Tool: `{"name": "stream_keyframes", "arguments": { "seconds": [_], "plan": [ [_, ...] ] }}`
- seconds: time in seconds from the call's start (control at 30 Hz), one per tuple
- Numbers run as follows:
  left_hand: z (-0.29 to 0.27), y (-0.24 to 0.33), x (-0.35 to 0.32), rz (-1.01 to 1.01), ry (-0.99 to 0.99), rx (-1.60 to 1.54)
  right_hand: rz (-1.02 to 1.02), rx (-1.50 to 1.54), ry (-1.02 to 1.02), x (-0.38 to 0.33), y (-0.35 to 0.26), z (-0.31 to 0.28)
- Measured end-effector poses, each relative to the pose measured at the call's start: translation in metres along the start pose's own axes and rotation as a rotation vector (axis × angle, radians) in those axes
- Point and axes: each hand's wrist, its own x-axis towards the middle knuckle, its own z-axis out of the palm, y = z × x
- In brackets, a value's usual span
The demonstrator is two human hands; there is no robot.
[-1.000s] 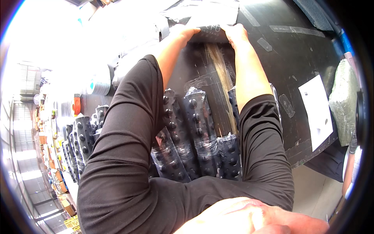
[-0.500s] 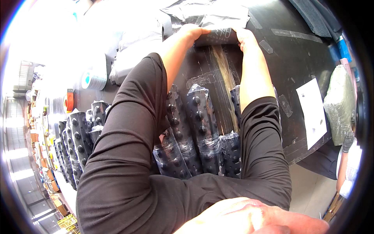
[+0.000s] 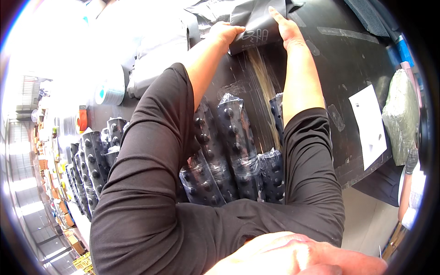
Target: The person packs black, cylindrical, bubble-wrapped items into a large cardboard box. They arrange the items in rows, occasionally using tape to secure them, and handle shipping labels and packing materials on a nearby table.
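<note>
A black plastic bag (image 3: 256,23) with pale printing on its front lies at the far middle of the black table. My left hand (image 3: 225,33) grips its left edge, thumb on top and fingers mostly hidden. At the right edge my right hand (image 3: 288,31) holds it too, one digit stretched along the surface and the other fingers partly hidden. Between my forearms and my body stand several black knobbed foam rollers (image 3: 236,133) wrapped in clear film. More black bags (image 3: 160,59) are stacked left of my left hand, washed out by glare.
Further knobbed rollers (image 3: 94,156) stand at the left. Near them are a roll of tape (image 3: 110,94) and an orange-rimmed item (image 3: 81,119). A white sheet (image 3: 368,126) and a film-wrapped greenish package (image 3: 399,119) lie right. Another person's gloved hand (image 3: 411,160) shows at the right edge.
The bag's front edge has tilted and its upper part now stands more plainly between my hands. My right hand has moved up along its right side, and the left shifted slightly.
</note>
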Motion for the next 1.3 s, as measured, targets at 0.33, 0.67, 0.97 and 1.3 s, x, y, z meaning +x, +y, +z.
{"name": "stream_keyframes", "arguments": {
  "seconds": [0.33, 0.67, 0.97, 1.3],
  "plan": [
    [0.002, -0.01, -0.006, 0.056, 0.104, -0.052, -0.368, -0.204, -0.117, 0.014, 0.01, -0.001],
    [0.008, -0.036, 0.005, 0.28, 0.124, 0.281, -0.033, -0.125, 0.112, 0.064, 0.07, -0.007],
    [0.011, -0.017, -0.012, 0.041, -0.034, -0.186, -0.187, -0.082, 0.056, 0.015, 0.009, -0.013],
    [-0.021, -0.022, -0.003, 0.363, -0.385, -0.227, 0.036, 0.032, -0.069, 0.026, 0.026, -0.035]
  ]
}}
